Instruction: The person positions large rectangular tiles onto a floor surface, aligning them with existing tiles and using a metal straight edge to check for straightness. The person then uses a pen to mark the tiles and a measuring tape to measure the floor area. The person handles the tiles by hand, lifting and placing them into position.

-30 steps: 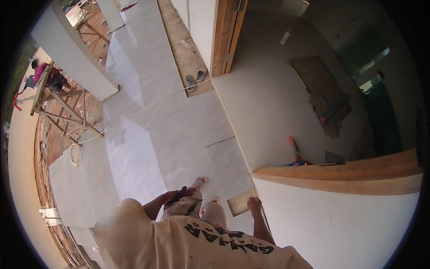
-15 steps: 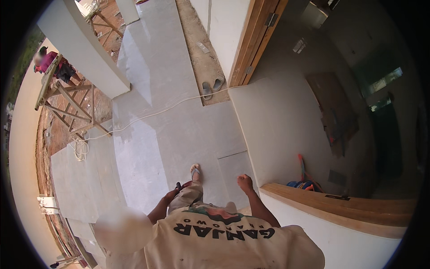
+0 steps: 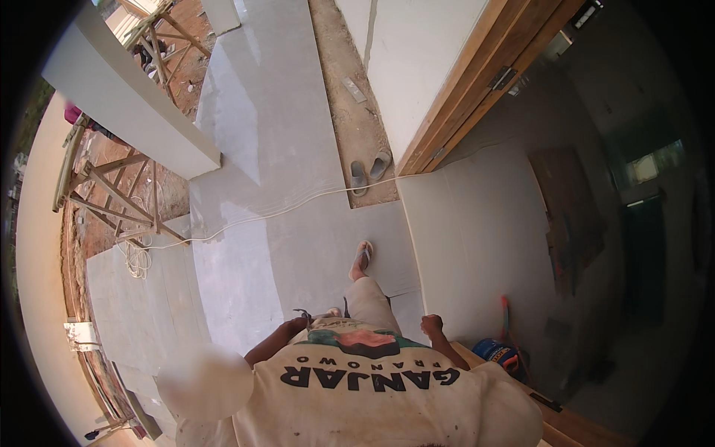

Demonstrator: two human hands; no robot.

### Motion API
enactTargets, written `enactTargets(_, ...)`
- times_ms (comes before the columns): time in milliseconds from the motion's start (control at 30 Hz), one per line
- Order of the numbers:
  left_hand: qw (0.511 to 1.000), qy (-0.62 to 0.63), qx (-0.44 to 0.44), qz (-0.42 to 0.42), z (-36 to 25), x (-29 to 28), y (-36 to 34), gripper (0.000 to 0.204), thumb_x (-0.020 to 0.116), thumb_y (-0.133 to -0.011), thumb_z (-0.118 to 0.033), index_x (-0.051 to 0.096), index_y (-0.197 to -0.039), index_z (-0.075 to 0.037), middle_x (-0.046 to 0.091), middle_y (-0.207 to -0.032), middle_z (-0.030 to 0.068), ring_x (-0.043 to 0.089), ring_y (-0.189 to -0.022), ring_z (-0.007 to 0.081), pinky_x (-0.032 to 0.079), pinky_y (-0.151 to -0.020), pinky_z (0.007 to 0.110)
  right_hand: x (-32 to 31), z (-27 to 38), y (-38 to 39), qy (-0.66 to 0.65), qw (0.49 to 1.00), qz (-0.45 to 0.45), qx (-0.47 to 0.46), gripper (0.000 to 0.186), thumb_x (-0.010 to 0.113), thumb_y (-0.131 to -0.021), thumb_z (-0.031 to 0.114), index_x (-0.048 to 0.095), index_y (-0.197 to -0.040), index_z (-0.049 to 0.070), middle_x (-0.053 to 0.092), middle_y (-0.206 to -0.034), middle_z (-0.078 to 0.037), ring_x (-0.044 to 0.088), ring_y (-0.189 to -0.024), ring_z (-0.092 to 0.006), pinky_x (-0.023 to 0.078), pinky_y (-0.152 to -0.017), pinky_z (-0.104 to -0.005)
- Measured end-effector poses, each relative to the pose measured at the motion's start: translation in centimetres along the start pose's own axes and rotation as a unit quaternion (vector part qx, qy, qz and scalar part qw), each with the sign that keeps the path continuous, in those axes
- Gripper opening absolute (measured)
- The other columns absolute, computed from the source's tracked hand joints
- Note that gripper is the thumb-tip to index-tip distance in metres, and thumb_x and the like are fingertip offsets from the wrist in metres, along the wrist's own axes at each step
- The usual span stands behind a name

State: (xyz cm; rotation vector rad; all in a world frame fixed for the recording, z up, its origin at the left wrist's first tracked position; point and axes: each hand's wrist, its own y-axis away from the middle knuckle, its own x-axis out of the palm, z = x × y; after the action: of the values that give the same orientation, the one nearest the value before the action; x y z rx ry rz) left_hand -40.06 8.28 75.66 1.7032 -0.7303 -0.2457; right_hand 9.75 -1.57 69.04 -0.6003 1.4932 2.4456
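Note:
My left hand is closed around a dark handheld tool, too small to make out clearly, beside my left hip. My right hand is a loose fist at my other side, with nothing visible in it. One of my feet, in a flip-flop, is stretched forward on the large grey floor tiles. A pale cable runs across those tiles to the doorway, passing a pair of grey clogs in an untiled strip.
The wooden doorframe opens into a dim room on the right, with a blue bucket inside. At left are white columns, timber trestles, a coiled cable and a partly hidden person in pink.
I have stepped forward: the cable, clogs and doorframe sit lower in the view. My right hand has moved from the lower doorframe past its edge. The person at left is now more hidden.

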Motion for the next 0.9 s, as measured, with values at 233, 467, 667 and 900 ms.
enactTargets(233,0.947,-0.154,0.147,-0.240,-22.2,-5.1,-0.7,0.042,0.045,-0.088,-0.034,0.060,-0.099,0.003,0.063,-0.093,0.0167,0.060,-0.089,0.0221,0.047,-0.075,0.039,-6.1,17.0,-20.0,0.045,0.996,-0.043,-0.066,0.012,0.059,-0.078,0.012,0.059,-0.072,0.002,0.058,-0.060,-0.008,0.054,-0.046,-0.0173,0.042,-0.040,-0.0309)
enactTargets(467,0.963,-0.056,0.033,-0.263,-31.3,-14.1,-0.3,0.063,0.055,-0.079,-0.047,0.056,-0.113,0.005,0.061,-0.107,0.0203,0.059,-0.095,0.0263,0.045,-0.082,0.037,-6.4,53.4,-23.6,0.071,0.963,-0.046,-0.255,0.020,0.055,-0.079,0.019,0.064,-0.083,0.002,0.064,-0.078,-0.013,0.061,-0.071,-0.0251,0.048,-0.067,-0.0358)
enactTargets(667,0.954,-0.070,0.042,-0.287,-38.6,-22.0,-3.0,0.068,0.053,-0.078,-0.052,0.055,-0.117,0.004,0.057,-0.114,0.0258,0.056,-0.106,0.0371,0.043,-0.087,0.039,-1.7,67.7,-29.8,-0.002,0.955,-0.010,-0.295,0.011,0.056,-0.078,0.013,0.058,-0.072,0.004,0.058,-0.060,-0.005,0.054,-0.051,-0.0123,0.041,-0.043,-0.0274)
enactTargets(900,0.976,-0.095,0.070,-0.182,-55.7,-30.8,-0.3,0.063,0.058,-0.078,-0.051,0.058,-0.111,0.003,0.059,-0.109,0.0247,0.059,-0.097,0.0372,0.044,-0.081,0.040,-1.6,64.6,-43.6,0.612,0.695,0.079,-0.369,0.020,0.059,-0.073,0.022,0.070,-0.080,0.007,0.067,-0.079,-0.013,0.065,-0.077,-0.0264,0.052,-0.069,-0.0391)
